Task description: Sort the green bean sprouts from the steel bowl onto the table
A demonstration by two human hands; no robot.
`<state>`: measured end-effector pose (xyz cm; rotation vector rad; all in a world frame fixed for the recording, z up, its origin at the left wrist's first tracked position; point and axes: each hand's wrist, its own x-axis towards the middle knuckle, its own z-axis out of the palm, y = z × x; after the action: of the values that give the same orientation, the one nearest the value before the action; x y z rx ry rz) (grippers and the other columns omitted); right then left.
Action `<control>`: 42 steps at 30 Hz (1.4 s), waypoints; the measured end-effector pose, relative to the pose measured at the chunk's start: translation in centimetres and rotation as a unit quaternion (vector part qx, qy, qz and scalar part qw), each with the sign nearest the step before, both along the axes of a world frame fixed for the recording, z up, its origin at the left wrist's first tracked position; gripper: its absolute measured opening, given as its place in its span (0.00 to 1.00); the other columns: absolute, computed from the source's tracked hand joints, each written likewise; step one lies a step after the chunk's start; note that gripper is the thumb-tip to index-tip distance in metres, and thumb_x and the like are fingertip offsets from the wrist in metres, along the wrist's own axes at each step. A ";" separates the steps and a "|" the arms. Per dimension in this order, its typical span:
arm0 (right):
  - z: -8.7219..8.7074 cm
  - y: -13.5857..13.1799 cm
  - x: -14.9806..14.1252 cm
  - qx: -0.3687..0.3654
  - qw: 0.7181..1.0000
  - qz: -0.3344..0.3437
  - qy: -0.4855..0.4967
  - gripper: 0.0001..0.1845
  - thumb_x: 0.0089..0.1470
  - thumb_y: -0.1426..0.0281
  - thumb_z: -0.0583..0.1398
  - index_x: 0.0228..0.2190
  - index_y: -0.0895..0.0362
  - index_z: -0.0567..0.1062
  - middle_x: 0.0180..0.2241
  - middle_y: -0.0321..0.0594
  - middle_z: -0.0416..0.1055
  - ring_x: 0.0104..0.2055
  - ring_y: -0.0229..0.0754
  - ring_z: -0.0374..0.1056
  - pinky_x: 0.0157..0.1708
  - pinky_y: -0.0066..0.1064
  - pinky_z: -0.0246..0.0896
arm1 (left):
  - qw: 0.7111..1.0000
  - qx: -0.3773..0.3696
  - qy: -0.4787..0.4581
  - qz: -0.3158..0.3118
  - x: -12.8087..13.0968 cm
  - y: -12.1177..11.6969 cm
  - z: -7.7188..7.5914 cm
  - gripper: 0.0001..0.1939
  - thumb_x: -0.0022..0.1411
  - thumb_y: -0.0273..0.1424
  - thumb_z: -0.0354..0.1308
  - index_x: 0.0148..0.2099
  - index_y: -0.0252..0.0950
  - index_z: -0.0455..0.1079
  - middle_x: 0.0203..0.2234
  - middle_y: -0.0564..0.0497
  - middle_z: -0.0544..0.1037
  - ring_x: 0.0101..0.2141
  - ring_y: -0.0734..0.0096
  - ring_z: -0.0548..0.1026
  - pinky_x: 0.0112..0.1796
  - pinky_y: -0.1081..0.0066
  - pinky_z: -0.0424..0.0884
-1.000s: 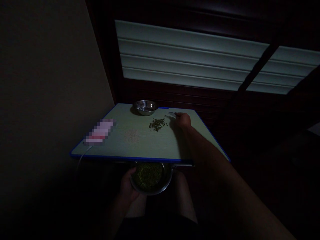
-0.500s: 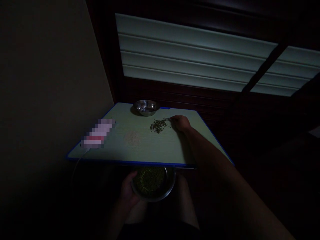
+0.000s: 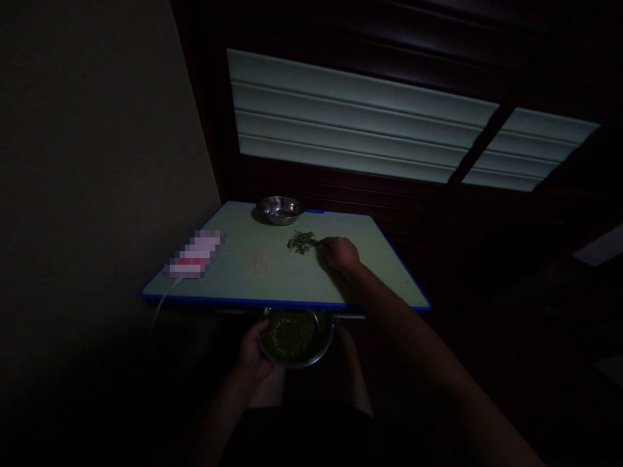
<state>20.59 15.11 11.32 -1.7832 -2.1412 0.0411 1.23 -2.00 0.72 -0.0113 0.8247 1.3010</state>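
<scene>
My right hand (image 3: 339,253) rests on a pale green table with a blue rim (image 3: 272,302). Its fingers are closed on a small spoon whose tip touches a little heap of dark green beans (image 3: 300,242). Below the table's near edge my left hand (image 3: 252,356) grips the rim of a steel bowl (image 3: 294,339) filled with green beans, held over my lap. A faint pale heap of grains (image 3: 256,261) lies left of the dark heap.
An empty steel bowl (image 3: 279,209) stands at the table's far edge. A blurred pink-and-white object (image 3: 193,253) with a white cable lies at the table's left side. A wall is to the left, dark wood with lit slats behind. The room is dim.
My right hand has drawn nearer and leftward, bringing the spoon from beside the far bowl down to the dark bean heap. My left hand still holds the bowl.
</scene>
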 end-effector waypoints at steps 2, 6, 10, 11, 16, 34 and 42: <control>0.2 -0.8 -0.4 -0.001 1.000 -0.008 -0.003 0.19 0.57 0.67 0.53 0.47 0.48 0.78 0.44 0.42 0.78 0.46 0.49 0.73 0.43 0.34 0.64 | 1.000 0.011 -0.002 -0.005 0.0 0.0 -0.1 0.16 0.55 0.27 0.54 0.44 0.31 0.76 0.31 0.42 0.83 0.35 0.55 0.81 0.45 0.54 0.73; 0.4 -2.2 -1.2 0.001 1.000 0.002 -0.007 0.19 0.57 0.67 0.54 0.47 0.48 0.78 0.44 0.42 0.78 0.45 0.48 0.73 0.43 0.33 0.63 | 1.000 0.007 0.001 0.001 0.1 -0.1 0.0 0.15 0.54 0.27 0.54 0.42 0.30 0.76 0.29 0.43 0.83 0.34 0.55 0.81 0.44 0.55 0.74; 0.5 -3.4 -2.1 0.005 1.000 0.011 -0.008 0.19 0.57 0.67 0.53 0.46 0.48 0.78 0.43 0.43 0.78 0.44 0.48 0.73 0.42 0.34 0.63 | 1.000 0.016 -0.007 -0.001 0.2 -0.1 0.1 0.15 0.54 0.26 0.54 0.43 0.31 0.76 0.28 0.44 0.83 0.35 0.55 0.81 0.46 0.54 0.73; 0.6 -3.6 -2.3 0.006 1.000 0.012 -0.009 0.19 0.57 0.67 0.53 0.45 0.49 0.79 0.42 0.43 0.78 0.44 0.48 0.73 0.42 0.33 0.63 | 1.000 0.018 -0.009 -0.003 0.3 -0.1 0.0 0.15 0.54 0.26 0.54 0.42 0.31 0.76 0.28 0.44 0.83 0.36 0.54 0.81 0.46 0.54 0.73; 0.9 -4.6 -3.2 0.008 1.000 0.002 0.000 0.18 0.56 0.67 0.54 0.43 0.49 0.79 0.41 0.43 0.79 0.42 0.46 0.73 0.41 0.31 0.62 | 1.000 0.012 -0.003 -0.013 0.2 0.1 -0.4 0.12 0.54 0.26 0.55 0.39 0.30 0.76 0.27 0.43 0.83 0.37 0.53 0.81 0.45 0.53 0.74; -1.6 -1.7 0.9 0.027 0.950 -0.112 0.290 0.12 0.49 0.68 0.57 0.33 0.57 0.79 0.34 0.43 0.79 0.36 0.41 0.73 0.39 0.28 0.64 | 0.998 0.038 0.013 -0.053 0.0 0.2 -0.8 0.13 0.57 0.29 0.54 0.40 0.28 0.75 0.32 0.41 0.83 0.37 0.57 0.81 0.43 0.59 0.74; -1.8 -2.4 0.4 0.065 0.958 -0.071 0.271 0.15 0.50 0.69 0.54 0.35 0.55 0.79 0.36 0.40 0.78 0.38 0.42 0.72 0.41 0.30 0.63 | 0.998 0.044 0.005 -0.042 -0.2 0.3 -0.7 0.14 0.56 0.29 0.54 0.42 0.28 0.75 0.32 0.40 0.83 0.37 0.56 0.81 0.43 0.58 0.74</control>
<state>21.03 12.71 9.56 -1.6107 -1.5889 0.3078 1.06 -1.68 0.04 0.0979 0.7678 1.2585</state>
